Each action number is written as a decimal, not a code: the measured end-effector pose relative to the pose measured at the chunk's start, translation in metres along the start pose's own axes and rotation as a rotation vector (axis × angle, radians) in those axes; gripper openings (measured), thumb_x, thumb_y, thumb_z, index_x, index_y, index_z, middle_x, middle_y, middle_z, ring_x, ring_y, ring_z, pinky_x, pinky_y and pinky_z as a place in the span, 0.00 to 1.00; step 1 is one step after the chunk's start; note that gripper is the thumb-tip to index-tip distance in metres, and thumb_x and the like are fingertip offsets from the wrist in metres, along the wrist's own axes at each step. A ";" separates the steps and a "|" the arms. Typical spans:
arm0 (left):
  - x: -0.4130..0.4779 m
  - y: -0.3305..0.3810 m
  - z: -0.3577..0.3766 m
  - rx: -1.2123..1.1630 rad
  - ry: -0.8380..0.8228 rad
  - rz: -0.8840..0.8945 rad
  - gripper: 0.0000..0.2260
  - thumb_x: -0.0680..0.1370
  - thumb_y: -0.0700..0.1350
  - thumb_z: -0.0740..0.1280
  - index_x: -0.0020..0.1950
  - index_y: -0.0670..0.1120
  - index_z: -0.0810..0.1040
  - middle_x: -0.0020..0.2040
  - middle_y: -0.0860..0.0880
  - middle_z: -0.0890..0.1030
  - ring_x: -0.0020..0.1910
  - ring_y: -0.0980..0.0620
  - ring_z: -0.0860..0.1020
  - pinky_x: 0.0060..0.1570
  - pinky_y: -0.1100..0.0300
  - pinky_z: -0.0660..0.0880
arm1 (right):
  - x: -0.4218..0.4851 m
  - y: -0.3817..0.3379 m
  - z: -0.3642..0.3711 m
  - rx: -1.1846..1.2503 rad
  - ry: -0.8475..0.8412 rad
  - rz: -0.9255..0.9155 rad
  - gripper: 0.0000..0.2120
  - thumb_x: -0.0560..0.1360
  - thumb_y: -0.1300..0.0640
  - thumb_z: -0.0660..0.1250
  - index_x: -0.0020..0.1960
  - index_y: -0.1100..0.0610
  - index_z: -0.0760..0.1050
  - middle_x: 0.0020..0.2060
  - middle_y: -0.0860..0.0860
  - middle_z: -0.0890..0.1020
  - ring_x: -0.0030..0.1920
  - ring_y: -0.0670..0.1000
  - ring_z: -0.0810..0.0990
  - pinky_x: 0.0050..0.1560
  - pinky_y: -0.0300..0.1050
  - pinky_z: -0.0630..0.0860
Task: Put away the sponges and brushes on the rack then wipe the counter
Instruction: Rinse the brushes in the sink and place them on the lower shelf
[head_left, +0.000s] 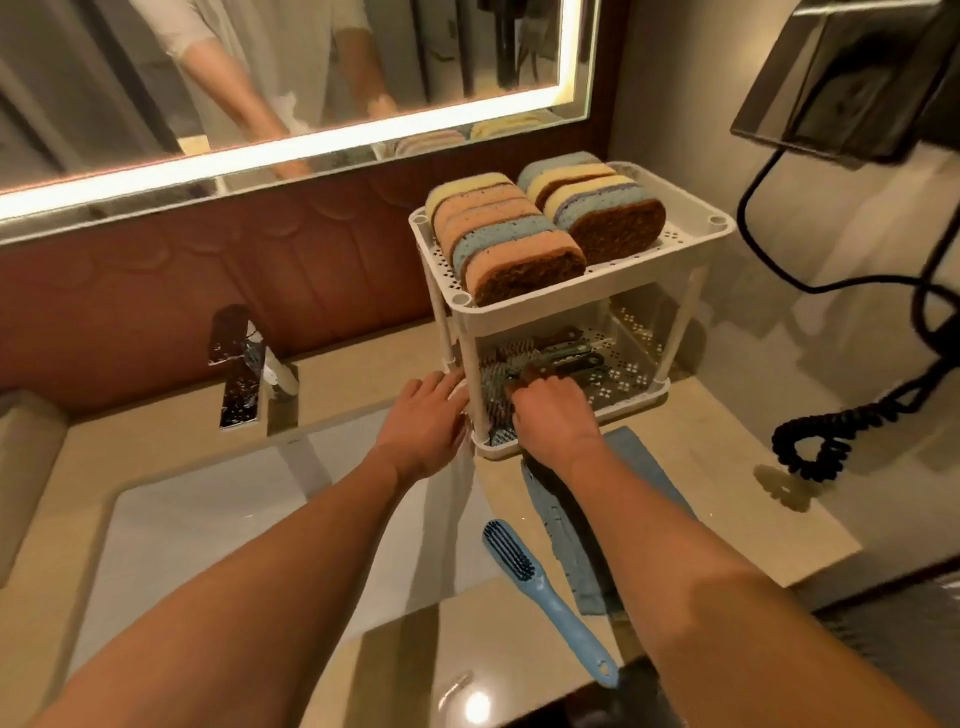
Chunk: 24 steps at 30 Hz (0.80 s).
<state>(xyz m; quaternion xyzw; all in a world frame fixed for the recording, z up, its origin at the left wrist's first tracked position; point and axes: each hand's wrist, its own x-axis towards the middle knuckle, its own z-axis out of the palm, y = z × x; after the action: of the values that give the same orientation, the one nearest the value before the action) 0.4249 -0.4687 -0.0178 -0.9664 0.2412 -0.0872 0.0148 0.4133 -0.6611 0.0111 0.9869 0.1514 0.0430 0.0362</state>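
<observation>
A white two-tier rack stands on the beige counter. Its top shelf holds several sponges in two rows, standing on edge. On the lower shelf lie several brushes with dark handles. My right hand reaches into the lower shelf and grips a dark brush there. My left hand rests with straight fingers against the rack's left front leg. A blue brush lies on the counter in front of the rack. A blue cloth lies under my right forearm.
A sink basin with a chrome tap lies to the left. A lit mirror hangs behind. A wall hair dryer with a coiled black cord hangs at the right.
</observation>
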 end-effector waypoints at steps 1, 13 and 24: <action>-0.010 0.001 -0.003 0.013 -0.021 -0.011 0.21 0.81 0.52 0.62 0.74 0.50 0.69 0.75 0.46 0.70 0.70 0.44 0.69 0.67 0.49 0.68 | -0.006 -0.005 -0.004 0.005 0.016 -0.010 0.10 0.80 0.56 0.61 0.58 0.54 0.78 0.54 0.55 0.82 0.55 0.57 0.79 0.52 0.51 0.72; -0.148 -0.034 -0.038 0.008 -0.064 -0.227 0.23 0.84 0.52 0.57 0.79 0.50 0.63 0.82 0.46 0.59 0.79 0.44 0.58 0.77 0.46 0.55 | -0.057 -0.133 -0.043 0.098 0.067 -0.344 0.16 0.79 0.54 0.61 0.66 0.54 0.73 0.59 0.53 0.76 0.57 0.56 0.76 0.54 0.50 0.73; -0.328 -0.106 -0.050 0.041 -0.114 -0.616 0.23 0.85 0.52 0.55 0.80 0.50 0.60 0.82 0.47 0.56 0.81 0.45 0.55 0.79 0.46 0.51 | -0.065 -0.307 -0.046 0.173 0.052 -0.624 0.16 0.79 0.53 0.61 0.66 0.52 0.73 0.58 0.52 0.77 0.54 0.54 0.77 0.51 0.48 0.76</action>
<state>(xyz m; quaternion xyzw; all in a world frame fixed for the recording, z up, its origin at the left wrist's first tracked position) 0.1803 -0.2209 -0.0138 -0.9969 -0.0660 -0.0381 0.0208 0.2560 -0.3859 0.0263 0.8908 0.4507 0.0421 -0.0405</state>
